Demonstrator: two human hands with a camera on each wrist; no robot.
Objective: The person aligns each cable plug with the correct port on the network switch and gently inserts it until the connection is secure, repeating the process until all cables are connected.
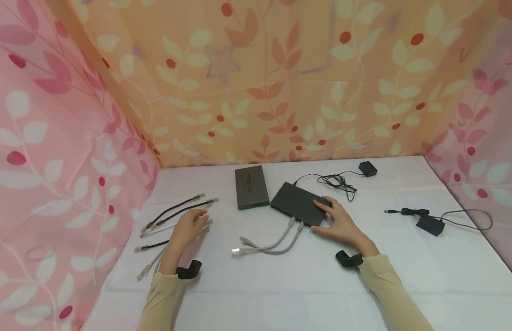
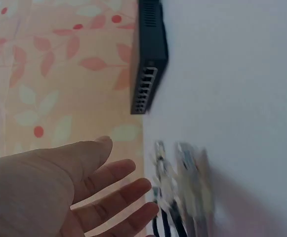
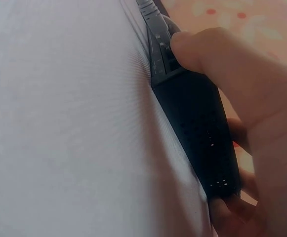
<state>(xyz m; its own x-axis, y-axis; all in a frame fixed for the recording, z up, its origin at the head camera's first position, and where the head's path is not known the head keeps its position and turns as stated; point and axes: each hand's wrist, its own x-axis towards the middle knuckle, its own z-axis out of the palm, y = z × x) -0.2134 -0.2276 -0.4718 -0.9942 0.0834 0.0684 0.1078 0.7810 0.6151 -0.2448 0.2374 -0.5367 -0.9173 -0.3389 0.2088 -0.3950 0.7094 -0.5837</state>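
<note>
My right hand (image 1: 340, 225) grips the right end of a black network switch (image 1: 298, 202), thumb on its port side and fingers at the far side. In the right wrist view the thumb lies beside a grey plug (image 3: 153, 17) at the ports of the switch (image 3: 195, 128). Two grey Ethernet cables (image 1: 286, 246) run from its front, their other ends loose on the table. My left hand (image 1: 185, 232) hovers over several short patch cables (image 1: 175, 211), black and grey. In the left wrist view its fingers (image 2: 116, 200) are relaxed and hold nothing.
A second network switch (image 1: 251, 187) lies behind, left of the first. A thin cord leads from the first switch to a power adapter (image 1: 367, 168) at the back. Another adapter (image 1: 430, 225) with its cord lies at the right. Patterned cloth (image 1: 256, 92) surrounds the white table (image 1: 264, 299).
</note>
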